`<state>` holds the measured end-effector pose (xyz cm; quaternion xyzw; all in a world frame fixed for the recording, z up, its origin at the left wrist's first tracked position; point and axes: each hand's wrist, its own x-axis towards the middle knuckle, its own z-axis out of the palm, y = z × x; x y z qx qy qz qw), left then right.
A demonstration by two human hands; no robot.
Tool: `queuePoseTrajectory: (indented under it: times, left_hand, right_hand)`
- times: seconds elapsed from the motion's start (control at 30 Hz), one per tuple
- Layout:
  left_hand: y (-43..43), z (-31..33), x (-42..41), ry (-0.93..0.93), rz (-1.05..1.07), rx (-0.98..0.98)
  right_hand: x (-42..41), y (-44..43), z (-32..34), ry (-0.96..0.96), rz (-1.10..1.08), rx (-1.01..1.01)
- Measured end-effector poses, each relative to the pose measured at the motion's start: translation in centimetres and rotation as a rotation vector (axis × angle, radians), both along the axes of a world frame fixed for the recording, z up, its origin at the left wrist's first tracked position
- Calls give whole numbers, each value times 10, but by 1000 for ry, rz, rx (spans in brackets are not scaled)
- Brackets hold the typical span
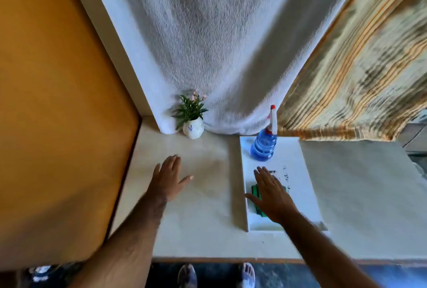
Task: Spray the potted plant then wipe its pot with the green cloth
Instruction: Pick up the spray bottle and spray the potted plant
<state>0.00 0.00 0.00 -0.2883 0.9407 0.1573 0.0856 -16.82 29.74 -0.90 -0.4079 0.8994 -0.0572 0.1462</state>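
2 empty, flat-fingered hands: the right hand (271, 195), over the green cloth (258, 197), has the upright spray bottle (264, 142) just ahead; the left hand (167, 178) lies farther.

A pale table (196, 218) fills the lower middle of the view, its near edge trimmed with a thin wooden strip. On its right half lies a white tray (298, 186), flat and rectangular, with some small dark printed marks on its surface. Behind the table hangs a white textured curtain (219, 45), its lower hem reaching down to the tabletop. To the right of it hangs a striped curtain (360, 68) in tan, orange and grey bands. An orange wall (50, 103) stands at the left, meeting the table's left side. Below the table's near edge, two feet (248, 275) show on a dark floor (219, 274).
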Motion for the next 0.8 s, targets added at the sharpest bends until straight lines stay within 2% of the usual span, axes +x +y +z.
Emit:
queuePoseTrajectory:
  times: [0.13, 0.2, 0.3, 0.47, 0.6, 0.7, 0.8]
  left_hand:
    - [14, -43, 21, -184, 17, 21]
    - [23, -59, 29, -241, 15, -2]
    - [28, -71, 34, -247, 17, -4]
    - [31, -81, 39, -241, 26, -12]
    - [29, -86, 39, -248, 23, -15]
    - [28, -90, 39, -231, 25, -28]
    - [28, -95, 40, -244, 27, -48]
  right_hand:
    - [10, 22, -27, -14, -93, 102]
    - [22, 32, -44, 5, -107, 86]
    - [34, 42, -61, 53, -108, 15]
    - [38, 42, -64, 6, -133, -33]
    - [19, 20, -41, -38, -227, -250]
    - [-29, -16, -5, -158, -456, -515]
    - [-86, -45, 19, -170, -519, -735]
